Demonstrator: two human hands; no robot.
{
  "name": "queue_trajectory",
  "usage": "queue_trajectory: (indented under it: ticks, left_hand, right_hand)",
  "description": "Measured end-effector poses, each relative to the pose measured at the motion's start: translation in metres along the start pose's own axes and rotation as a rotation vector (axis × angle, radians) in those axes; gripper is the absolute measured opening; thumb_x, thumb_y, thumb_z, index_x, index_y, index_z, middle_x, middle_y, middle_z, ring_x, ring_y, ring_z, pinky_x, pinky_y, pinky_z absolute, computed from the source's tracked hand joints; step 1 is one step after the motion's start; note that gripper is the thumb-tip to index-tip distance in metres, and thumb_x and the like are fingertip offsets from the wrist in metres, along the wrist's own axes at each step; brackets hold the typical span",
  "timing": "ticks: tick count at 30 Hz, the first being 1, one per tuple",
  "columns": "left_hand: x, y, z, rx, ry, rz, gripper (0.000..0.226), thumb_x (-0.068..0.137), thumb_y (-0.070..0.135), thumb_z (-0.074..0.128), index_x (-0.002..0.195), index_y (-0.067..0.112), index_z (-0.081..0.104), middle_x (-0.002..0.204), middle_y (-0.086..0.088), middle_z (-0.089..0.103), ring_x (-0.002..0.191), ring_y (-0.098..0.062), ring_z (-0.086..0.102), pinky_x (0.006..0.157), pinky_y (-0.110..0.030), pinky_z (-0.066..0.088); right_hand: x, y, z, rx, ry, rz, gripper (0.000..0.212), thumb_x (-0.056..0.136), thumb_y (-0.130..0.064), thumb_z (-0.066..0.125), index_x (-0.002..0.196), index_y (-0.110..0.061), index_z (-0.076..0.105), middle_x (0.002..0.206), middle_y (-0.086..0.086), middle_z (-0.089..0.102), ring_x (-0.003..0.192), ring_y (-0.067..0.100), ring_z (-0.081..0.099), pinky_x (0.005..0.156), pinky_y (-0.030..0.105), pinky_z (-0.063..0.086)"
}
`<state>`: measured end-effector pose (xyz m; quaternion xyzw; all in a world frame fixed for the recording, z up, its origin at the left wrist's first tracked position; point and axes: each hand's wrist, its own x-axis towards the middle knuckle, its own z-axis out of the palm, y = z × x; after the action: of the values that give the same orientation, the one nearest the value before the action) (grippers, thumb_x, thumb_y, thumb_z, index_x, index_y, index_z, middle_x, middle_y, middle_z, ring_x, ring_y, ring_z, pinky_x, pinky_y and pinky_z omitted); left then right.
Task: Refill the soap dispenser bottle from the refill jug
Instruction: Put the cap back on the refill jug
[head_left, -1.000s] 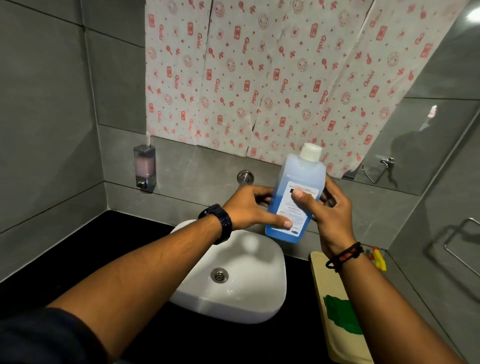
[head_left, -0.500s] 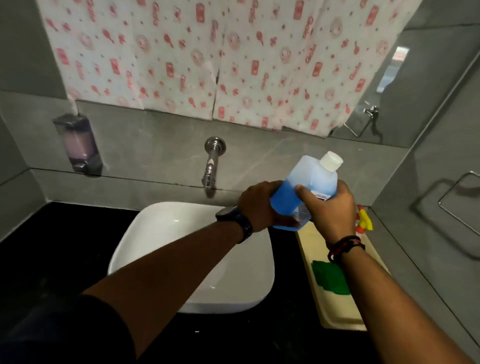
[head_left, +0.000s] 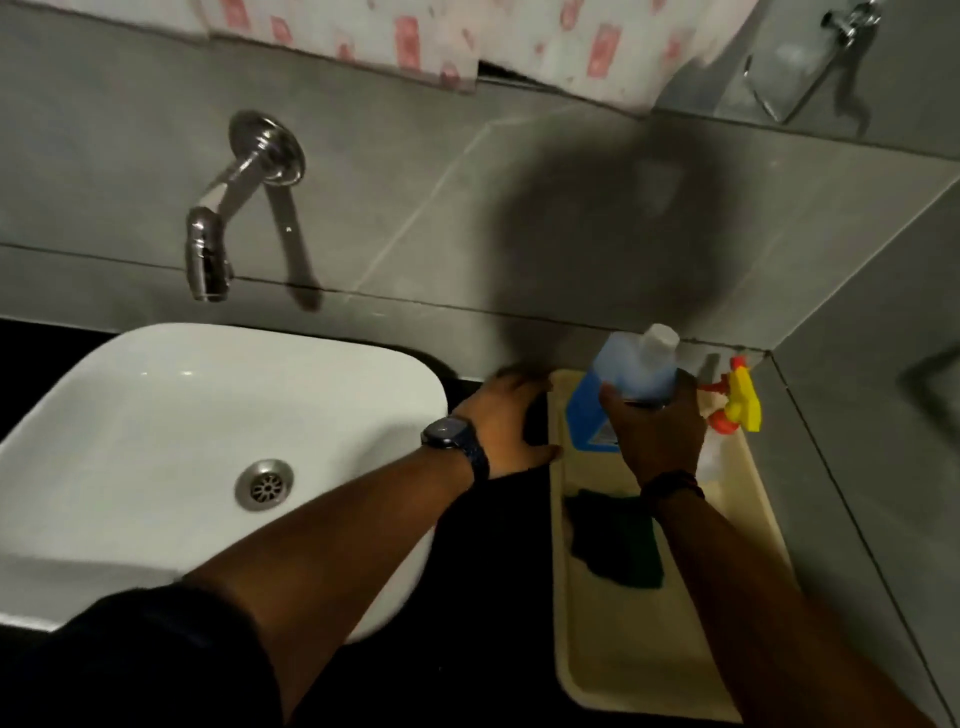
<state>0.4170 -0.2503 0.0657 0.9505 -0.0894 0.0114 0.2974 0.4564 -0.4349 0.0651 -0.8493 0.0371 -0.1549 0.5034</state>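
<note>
Blue liquid is showing through the refill jug (head_left: 631, 376), which we are holding at the right centre of the frame, over the far end of a cream tray (head_left: 649, 660). Our right hand (head_left: 655, 434) is wrapping its fingers and thumb round the jug's body from the near side, keeping it roughly upright with the white cap (head_left: 661, 338) on and pointing toward the wall. Whether the base is resting on the tray or hanging just above it, we cannot tell.

Our left hand (head_left: 511, 418) is lying open and loosely spread just left of the jug, beside the tray's left rim, and is gripping nothing. It is too blurred to say whether the thumb is touching the rim. A dark green cloth (head_left: 615, 540) is lying in the tray nearer to us, and a yellow and orange spray trigger (head_left: 740, 400) is sitting just right of the jug.

We are judging that pouring is not under way, since the cap is closed and the soap dispenser is not showing anywhere in the frame. Next we are likely needing the free left hand on the cap to twist it off while the right steadies the jug, and then carrying it level to the dispenser.
</note>
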Motion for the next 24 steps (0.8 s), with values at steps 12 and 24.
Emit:
queue_trajectory:
  ticks: [12,24]
  left_hand:
    - [0.035,-0.031,0.125,0.251,-0.119,0.122,0.098,0.074,0.066,0.053,0.148,0.019,0.010,0.157,-0.004,0.008,0.144,-0.019,-0.003,0.113,-0.033,-0.010]
    - [0.038,-0.039,0.132,0.315,-0.153,0.141,0.095,0.073,0.069,0.048,0.146,0.018,0.016,0.157,-0.003,0.011,0.143,-0.016,-0.002,0.112,-0.032,-0.009]
  right_hand:
    - [0.029,0.107,0.041,0.057,0.011,0.101,0.076,0.064,-0.042,0.078,0.129,-0.040,0.040,0.127,-0.006,0.056,0.114,0.016,0.052,0.090,0.029,0.042]
    - [-0.003,0.112,0.028,-0.078,0.009,0.054,0.052,0.086,-0.047,0.057,0.130,-0.023,0.045,0.127,0.005,0.057,0.116,0.020,0.051,0.089,0.028,0.038]
